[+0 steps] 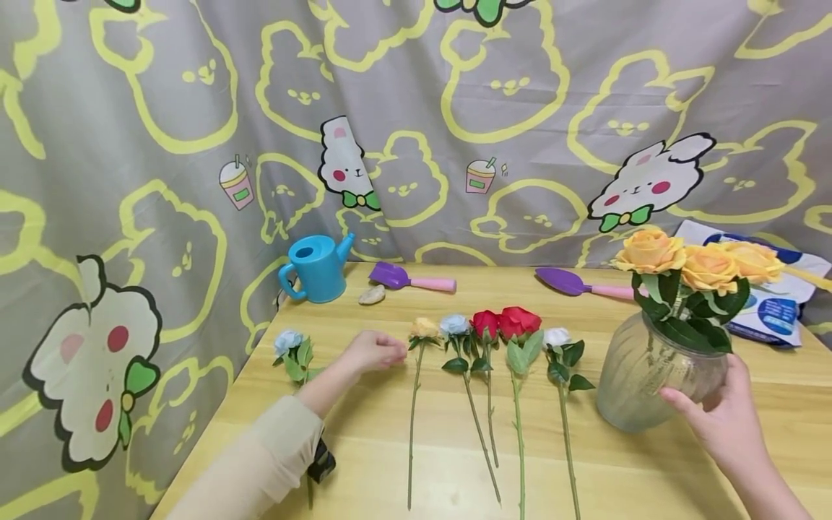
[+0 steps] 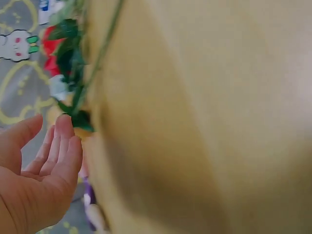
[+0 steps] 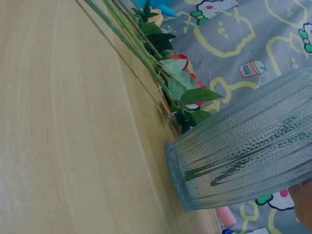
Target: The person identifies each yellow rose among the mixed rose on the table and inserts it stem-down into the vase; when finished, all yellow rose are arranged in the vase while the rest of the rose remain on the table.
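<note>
My left hand (image 1: 375,351) hovers over the table just left of a yellow artificial rose (image 1: 425,328), its fingers loosely bent and holding nothing. In the left wrist view the fingertips overlap that flower's leaves. My right hand (image 1: 733,415) grips a ribbed clear glass vase (image 1: 627,390) from its right side, thumb across the front. Several yellow roses (image 1: 711,267) stand in the vase, their stems showing through the glass. To the right of the loose yellow rose lie a light blue rose (image 1: 453,324), two red roses (image 1: 520,322) and a white rose (image 1: 557,336).
Another light blue flower (image 1: 288,341) lies beyond my left forearm. At the back are a blue watering can (image 1: 323,273), a stone (image 1: 373,295), a purple shovel (image 1: 390,276) and a purple trowel (image 1: 560,281). A blue-and-white packet (image 1: 773,318) lies behind the vase. A patterned curtain (image 1: 416,94) hangs behind the table.
</note>
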Demonstrator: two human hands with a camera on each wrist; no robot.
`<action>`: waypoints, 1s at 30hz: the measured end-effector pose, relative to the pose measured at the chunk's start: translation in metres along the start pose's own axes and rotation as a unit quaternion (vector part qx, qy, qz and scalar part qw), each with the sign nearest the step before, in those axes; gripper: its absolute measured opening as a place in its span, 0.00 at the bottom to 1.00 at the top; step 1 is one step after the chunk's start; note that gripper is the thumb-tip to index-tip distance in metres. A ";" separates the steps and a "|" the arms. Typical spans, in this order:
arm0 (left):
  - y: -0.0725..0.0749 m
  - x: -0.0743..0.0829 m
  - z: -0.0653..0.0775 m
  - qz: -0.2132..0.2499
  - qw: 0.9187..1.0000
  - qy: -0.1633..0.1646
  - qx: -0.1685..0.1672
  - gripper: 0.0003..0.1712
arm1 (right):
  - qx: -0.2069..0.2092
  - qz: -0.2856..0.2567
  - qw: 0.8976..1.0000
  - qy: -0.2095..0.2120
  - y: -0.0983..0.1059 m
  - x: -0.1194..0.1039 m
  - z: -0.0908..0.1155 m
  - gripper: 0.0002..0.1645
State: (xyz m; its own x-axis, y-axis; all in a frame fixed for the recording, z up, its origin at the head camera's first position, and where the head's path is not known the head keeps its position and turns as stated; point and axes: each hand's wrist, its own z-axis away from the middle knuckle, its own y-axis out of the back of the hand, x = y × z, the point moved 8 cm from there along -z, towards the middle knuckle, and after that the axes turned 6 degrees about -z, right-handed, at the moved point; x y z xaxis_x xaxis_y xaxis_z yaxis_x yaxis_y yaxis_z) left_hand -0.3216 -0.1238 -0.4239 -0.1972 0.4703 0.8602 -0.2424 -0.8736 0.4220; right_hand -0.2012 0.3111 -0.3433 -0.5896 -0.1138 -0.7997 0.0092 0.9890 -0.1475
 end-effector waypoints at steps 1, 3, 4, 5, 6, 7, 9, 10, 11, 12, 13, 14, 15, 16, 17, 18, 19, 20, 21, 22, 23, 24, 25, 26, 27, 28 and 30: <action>-0.003 -0.005 0.000 -0.004 1.000 0.003 -0.006 0.11 | -0.002 0.000 1.000 0.001 0.000 0.000 0.000 0.47; -0.011 -0.011 0.000 -0.024 1.000 0.007 -0.018 0.10 | 0.000 0.006 1.000 0.000 0.000 0.000 -0.001 0.47; -0.015 -0.012 0.000 -0.032 0.999 0.008 -0.023 0.09 | 0.003 0.008 1.000 -0.001 0.001 0.000 -0.001 0.48; -0.018 -0.013 -0.001 -0.044 0.999 0.009 -0.026 0.09 | 0.005 0.012 1.000 -0.002 0.001 0.000 -0.001 0.48; -0.021 -0.014 -0.002 -0.054 0.998 0.009 -0.027 0.09 | 0.006 0.016 1.000 -0.002 0.001 0.001 -0.001 0.48; -0.024 -0.014 -0.003 -0.065 0.997 0.007 -0.027 0.08 | 0.007 0.020 1.000 -0.003 0.001 0.001 -0.001 0.48; -0.028 -0.014 -0.004 -0.083 0.996 0.007 -0.022 0.08 | 0.010 0.027 1.000 -0.005 0.002 0.002 0.000 0.48; -0.029 -0.013 -0.005 -0.089 0.996 0.007 -0.019 0.08 | 0.011 0.030 0.999 -0.006 0.002 0.002 0.000 0.49; -0.031 -0.013 -0.006 -0.093 0.996 0.007 -0.017 0.08 | 0.011 0.033 0.999 -0.007 0.003 0.002 0.000 0.49; -0.032 -0.013 -0.007 -0.096 0.995 0.008 -0.016 0.08 | 0.013 0.035 0.999 -0.007 0.003 0.003 0.001 0.49; -0.034 -0.012 -0.007 -0.097 0.995 0.009 -0.016 0.08 | 0.015 0.034 0.999 -0.008 0.003 0.003 0.001 0.49; -0.035 -0.011 -0.007 -0.098 0.995 0.010 -0.016 0.07 | 0.017 0.034 0.999 -0.009 0.004 0.003 0.002 0.49; -0.037 -0.010 -0.007 -0.099 0.995 0.011 -0.017 0.07 | 0.017 0.034 0.999 -0.008 0.004 0.002 0.002 0.49; -0.038 -0.009 -0.007 -0.099 0.995 0.012 -0.017 0.07 | 0.017 0.035 0.999 -0.009 0.004 0.003 0.003 0.49; -0.038 -0.009 -0.007 -0.100 0.995 0.012 -0.016 0.06 | 0.016 0.035 0.999 -0.009 0.004 0.003 0.003 0.49; -0.038 -0.008 -0.007 -0.101 0.995 0.011 -0.016 0.06 | 0.016 0.036 0.999 -0.010 0.004 0.003 0.003 0.49; -0.039 -0.008 -0.007 -0.102 0.995 0.011 -0.015 0.06 | 0.016 0.037 0.999 -0.011 0.004 0.003 0.003 0.49; -0.039 -0.008 -0.007 -0.101 0.995 0.010 -0.014 0.06 | 0.015 0.040 0.999 -0.011 0.003 0.003 0.003 0.49; -0.038 -0.008 -0.007 -0.098 0.995 0.010 -0.014 0.06 | 0.014 0.042 0.999 -0.012 0.003 0.003 0.003 0.49; -0.038 -0.009 -0.007 -0.092 0.996 0.010 -0.015 0.06 | 0.014 0.043 0.999 -0.012 0.003 0.003 0.003 0.49; -0.038 -0.010 -0.008 -0.085 0.996 0.012 -0.016 0.05 | 0.013 0.045 0.999 -0.013 0.003 0.003 0.003 0.49; -0.038 -0.011 -0.009 -0.074 0.997 0.014 -0.018 0.05 | 0.013 0.046 0.999 -0.013 0.003 0.003 0.003 0.49; -0.037 -0.012 -0.009 -0.060 0.998 0.017 -0.018 0.05 | 0.012 0.046 0.999 -0.013 0.003 0.003 0.003 0.49; -0.037 -0.012 -0.010 -0.044 0.999 0.017 -0.018 0.05 | 0.010 0.047 0.999 -0.013 0.003 0.003 0.003 0.49; -0.035 -0.011 -0.011 -0.025 0.999 0.017 -0.017 0.05 | 0.008 0.047 0.999 -0.012 0.003 0.003 0.002 0.49; -0.034 -0.007 -0.011 -0.004 1.000 0.016 -0.015 0.05 | 0.007 0.049 0.999 -0.011 0.002 0.003 0.002 0.49; -0.030 0.005 -0.011 0.032 0.999 0.002 -0.009 0.05 | 0.005 0.048 0.999 -0.010 0.002 0.002 0.002 0.49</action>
State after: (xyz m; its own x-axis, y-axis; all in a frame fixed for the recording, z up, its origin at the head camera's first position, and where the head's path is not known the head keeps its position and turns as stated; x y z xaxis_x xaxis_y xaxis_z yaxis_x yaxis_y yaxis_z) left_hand -0.3255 -0.0940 -0.4353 -0.2175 0.4136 0.8841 -0.2453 -0.8999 0.3606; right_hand -0.2005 0.3127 -0.3465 -0.5689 -0.0199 -0.8221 0.0728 0.9946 -0.0744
